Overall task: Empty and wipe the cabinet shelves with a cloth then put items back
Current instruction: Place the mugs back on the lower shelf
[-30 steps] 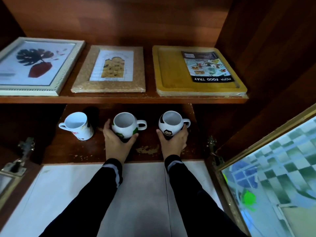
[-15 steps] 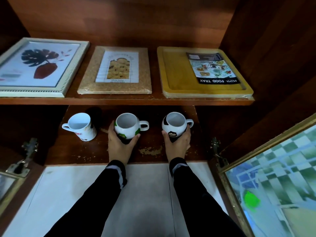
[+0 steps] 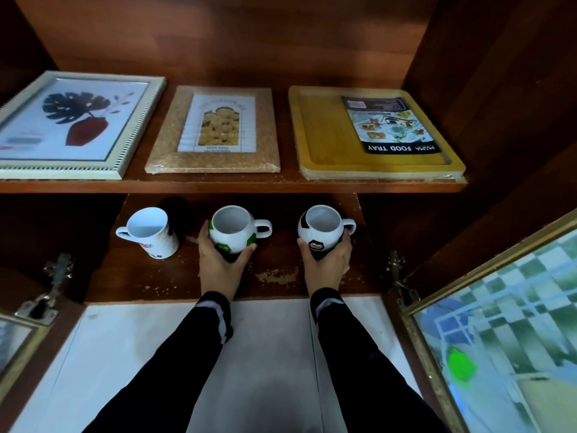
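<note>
On the lower wooden shelf (image 3: 175, 282) stand three mugs. My left hand (image 3: 220, 267) grips the green-and-white football mug (image 3: 232, 231) round its body from the front. A black-and-white football mug (image 3: 320, 229) is held the same way by my right hand (image 3: 327, 265). Left of them a plain white mug (image 3: 150, 234) with a red logo stands alone. Both gripped mugs are upright with handles pointing right. No cloth is in view.
The upper shelf (image 3: 231, 185) carries a white picture frame (image 3: 75, 126), a cork frame (image 3: 215, 131) and a wrapped yellow food tray (image 3: 374, 135). Glass cabinet doors hang open at the right (image 3: 499, 323) and left (image 3: 18, 332). White floor tiles lie below.
Both hands keep their grip on the two football mugs, which stay at about the same spots on the shelf. The camera view has shifted slightly.
</note>
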Tool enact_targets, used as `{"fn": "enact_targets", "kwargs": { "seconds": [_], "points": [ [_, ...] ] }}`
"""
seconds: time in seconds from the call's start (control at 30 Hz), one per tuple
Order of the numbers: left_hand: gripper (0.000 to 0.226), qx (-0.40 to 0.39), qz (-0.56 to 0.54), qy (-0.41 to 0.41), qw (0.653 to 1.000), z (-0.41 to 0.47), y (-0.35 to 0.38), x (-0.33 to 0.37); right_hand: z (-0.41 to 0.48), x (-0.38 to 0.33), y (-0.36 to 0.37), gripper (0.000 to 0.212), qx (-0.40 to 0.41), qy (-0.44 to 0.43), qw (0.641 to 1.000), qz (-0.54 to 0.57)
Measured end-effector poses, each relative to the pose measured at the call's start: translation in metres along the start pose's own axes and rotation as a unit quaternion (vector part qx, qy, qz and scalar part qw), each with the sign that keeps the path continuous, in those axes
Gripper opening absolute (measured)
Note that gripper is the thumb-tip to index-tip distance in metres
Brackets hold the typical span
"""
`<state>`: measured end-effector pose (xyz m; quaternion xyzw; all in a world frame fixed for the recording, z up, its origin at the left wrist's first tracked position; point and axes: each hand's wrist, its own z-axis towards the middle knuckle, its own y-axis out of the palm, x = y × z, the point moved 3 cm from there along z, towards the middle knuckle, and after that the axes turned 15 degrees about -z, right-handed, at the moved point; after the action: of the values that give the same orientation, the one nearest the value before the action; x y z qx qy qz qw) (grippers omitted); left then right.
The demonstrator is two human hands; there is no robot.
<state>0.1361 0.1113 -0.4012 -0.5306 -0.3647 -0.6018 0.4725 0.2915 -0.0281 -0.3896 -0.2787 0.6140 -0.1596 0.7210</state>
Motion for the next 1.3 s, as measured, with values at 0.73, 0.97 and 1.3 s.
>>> {"fn": "enact_targets", "kwargs": {
  "seconds": [0.73, 0.97, 1.3],
  "points": [
    [0.112, 0.009, -0.007, -0.011, 1.0, -0.0006, 0.0001, 0.0007, 0.0001, -0.0009, -0.0006, 0.103, 0.003, 0.004, 1.0, -0.003],
    [0.104, 0.012, -0.006, -0.007, 1.0, -0.0009, -0.0006, -0.0004, 0.0002, -0.0014, -0.0013, 0.103, -0.002, 0.0, 1.0, -0.006],
    [0.103, 0.014, -0.014, -0.014, 1.0, -0.0005, 0.0006, 0.0014, 0.0013, -0.0004, -0.0001, 0.101, -0.001, -0.009, 1.0, -0.014]
  ]
}}
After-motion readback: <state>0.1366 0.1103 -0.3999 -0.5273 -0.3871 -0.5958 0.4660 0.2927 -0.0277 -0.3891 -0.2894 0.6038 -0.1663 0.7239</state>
